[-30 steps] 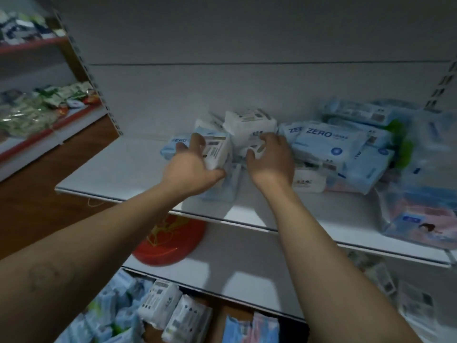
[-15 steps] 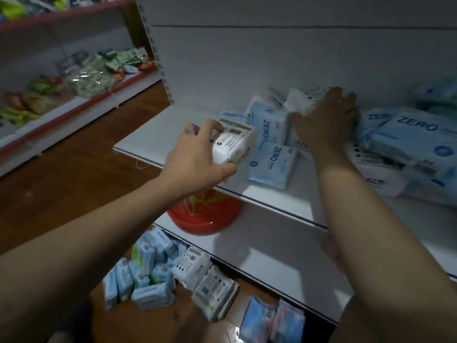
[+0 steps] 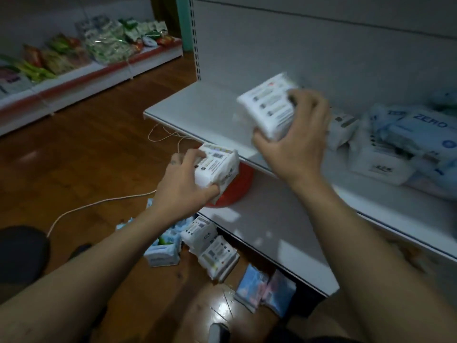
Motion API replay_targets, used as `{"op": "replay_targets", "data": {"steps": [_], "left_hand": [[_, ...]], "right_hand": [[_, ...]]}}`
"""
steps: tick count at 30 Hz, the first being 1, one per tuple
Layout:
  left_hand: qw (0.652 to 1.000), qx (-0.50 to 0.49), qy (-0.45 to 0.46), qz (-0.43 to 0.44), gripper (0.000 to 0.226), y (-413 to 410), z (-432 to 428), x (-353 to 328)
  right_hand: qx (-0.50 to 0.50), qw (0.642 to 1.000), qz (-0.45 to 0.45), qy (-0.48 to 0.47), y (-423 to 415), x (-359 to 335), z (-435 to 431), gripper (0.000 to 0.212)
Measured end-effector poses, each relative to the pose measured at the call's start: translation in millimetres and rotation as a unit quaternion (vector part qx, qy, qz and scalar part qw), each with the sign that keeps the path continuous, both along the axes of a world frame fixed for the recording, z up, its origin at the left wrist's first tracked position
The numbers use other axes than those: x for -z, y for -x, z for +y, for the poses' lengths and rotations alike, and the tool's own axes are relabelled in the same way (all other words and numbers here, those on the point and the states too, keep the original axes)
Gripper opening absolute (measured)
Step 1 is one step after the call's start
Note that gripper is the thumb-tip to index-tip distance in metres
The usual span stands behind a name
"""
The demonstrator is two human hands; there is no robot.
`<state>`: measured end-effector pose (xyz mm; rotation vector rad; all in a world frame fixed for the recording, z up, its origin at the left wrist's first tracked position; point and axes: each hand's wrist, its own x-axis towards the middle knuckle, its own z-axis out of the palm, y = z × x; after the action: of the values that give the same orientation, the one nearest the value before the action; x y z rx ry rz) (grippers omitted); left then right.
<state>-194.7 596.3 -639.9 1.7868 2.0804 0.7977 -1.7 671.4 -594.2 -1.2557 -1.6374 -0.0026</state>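
My left hand (image 3: 184, 184) grips a white pack of wipes (image 3: 217, 164) in the air, in front of the white shelf's front edge (image 3: 173, 127) and a little below it. My right hand (image 3: 296, 134) grips a second white pack (image 3: 268, 105), blurred by motion, above the bare left part of that shelf. More white and blue packs marked ZERO (image 3: 405, 139) lie in a heap on the shelf's right side.
A red bowl (image 3: 239, 184) sits on the lower shelf (image 3: 284, 231). Several packs (image 3: 205, 246) lie on the wooden floor below, beside a white cable (image 3: 94, 206). A second shelf unit with green and red snack bags (image 3: 74, 53) stands at the far left.
My left hand has drawn its white pack off the shelf and downward. My right hand, which lay flat on the heap, now holds a white pack lifted to the left. The view has swung left.
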Motion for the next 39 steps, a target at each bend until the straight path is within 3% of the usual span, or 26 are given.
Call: {"op": "replay_targets", "data": {"steps": [4,7,12,16,19,25,29,32,37,39], "left_hand": [[0.996,-0.046,0.072,-0.016,0.063,36,-47,58],[0.979,-0.122,0.155,-0.049,0.066,62,-90,117],[0.926,-0.205,0.298,-0.105,0.071,78,-141,188],[0.907,-0.183,0.356,-0.133,0.069,77,-141,208],[0.902,-0.173,0.372,-0.132,0.068,81,-135,221],[0.875,-0.184,0.423,-0.149,0.088,99,-128,256],[0.864,-0.216,0.429,-0.152,0.086,104,-127,294],[0.873,-0.239,0.394,-0.162,0.078,103,-122,321],[0.885,-0.245,0.355,-0.174,0.067,97,-109,343],[0.884,-0.183,0.390,-0.179,0.067,95,-110,353]], "right_hand": [[-0.108,0.984,-0.085,0.115,35,43,-45,0.080],[-0.123,0.949,-0.089,0.277,49,93,-76,0.087],[-0.124,0.820,-0.168,0.533,69,183,-122,0.083],[-0.200,0.711,-0.324,0.591,77,237,-160,0.084],[-0.213,0.668,-0.326,0.634,87,267,-183,0.088],[-0.174,0.672,-0.271,0.667,107,317,-201,0.082],[-0.112,0.678,-0.206,0.696,122,350,-201,0.082],[-0.107,0.704,-0.185,0.678,130,373,-192,0.081],[-0.053,0.788,-0.125,0.601,128,402,-185,0.060],[-0.024,0.770,-0.111,0.628,122,410,-185,0.056]]}}
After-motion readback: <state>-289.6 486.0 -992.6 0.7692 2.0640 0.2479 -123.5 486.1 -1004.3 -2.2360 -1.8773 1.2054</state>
